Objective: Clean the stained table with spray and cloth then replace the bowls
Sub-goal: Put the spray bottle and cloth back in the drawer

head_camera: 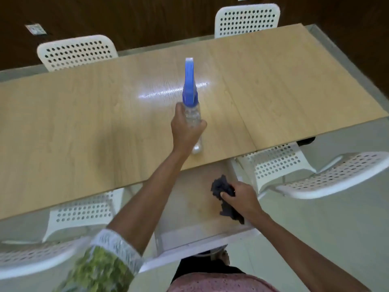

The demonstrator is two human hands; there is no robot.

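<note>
My left hand [185, 128] grips a clear spray bottle [192, 114] with a blue trigger head, held over the near middle of the light wooden table [84, 114]; its nozzle points away from me. A wet, shiny patch [168, 91] glints on the tabletop just beyond the nozzle. My right hand [240, 197] grips a crumpled dark grey cloth [223, 188] below the table's near edge, over a wooden chair seat [195, 209]. No bowls are in view.
White perforated chairs stand around the table: two at the far side [75, 52] [247, 20], one at near left [80, 213], one at near right [280, 163]. A dark wooden wall runs behind. Pale floor lies to the right.
</note>
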